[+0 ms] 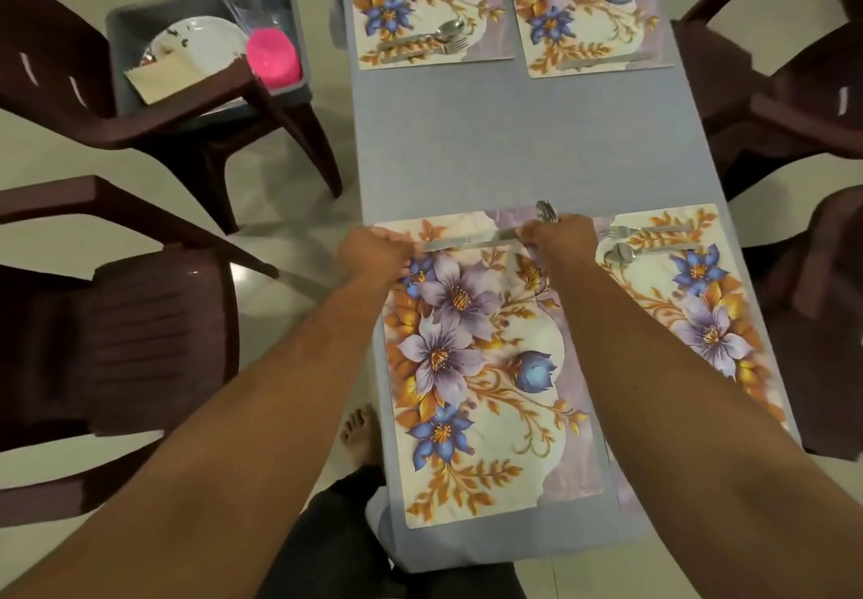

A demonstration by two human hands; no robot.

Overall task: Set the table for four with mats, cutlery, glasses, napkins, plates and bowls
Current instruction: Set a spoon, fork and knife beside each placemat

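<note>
Steel cutlery is what both hands are busy with at the far edge of the near-left floral vinyl placemat (485,365). The left hand (373,250) is curled at the handle end of a flat silver table knife (467,241) lying across that mat; whether it actually pinches the handle I cannot tell. The right hand (558,236) grips the bunched spoon and fork (546,212), whose heads stick up past the knuckles.

Risks, as I judge them: the bunched pieces could slip and clatter onto the grey-blue tablecloth (513,141), or a tug on the knife could drag the mat askew toward the table edge.

Count: four floral mats are on the table. Three of them already carry cutlery, though the far-right set (602,61) is too blurred to itemise. On a dark brown plastic chair (154,127) a grey tub (299,38) holds at least one white plate (201,40), one pink bowl (273,57), a folded napkin (159,75) and clear glasses (247,5), number unclear.
</note>
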